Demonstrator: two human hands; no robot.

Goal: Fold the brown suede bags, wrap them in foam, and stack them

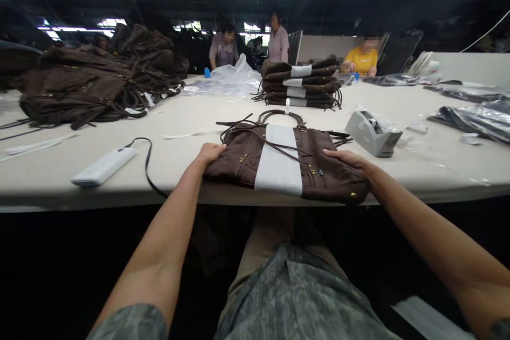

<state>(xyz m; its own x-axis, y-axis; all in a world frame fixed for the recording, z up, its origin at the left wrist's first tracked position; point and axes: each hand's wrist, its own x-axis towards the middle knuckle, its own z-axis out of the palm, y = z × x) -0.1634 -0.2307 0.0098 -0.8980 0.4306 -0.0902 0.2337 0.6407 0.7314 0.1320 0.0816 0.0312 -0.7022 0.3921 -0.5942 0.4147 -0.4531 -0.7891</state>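
A dark brown bag [243, 162] with a white band [280, 162] around its middle lies at the table's front edge, its handles [281, 112] pointing away from me. Thin dark cords cross over the band. At the bag's left end, my left hand [211, 154] grips it, thumb on top and the other fingers hidden. My right hand [348, 159] holds the right end the same way, with its fingers beneath out of sight. The bag's front edge hangs slightly over the table edge.
Behind the bag is a stack of banded brown bags [298, 85]. A heap of brown bags [79, 82] lies left, a white power bank [104, 166] with a black cable nearer. A grey tape dispenser [372, 133] stands right, plastic-wrapped items [474, 119] beyond. People are across the table [187, 164].
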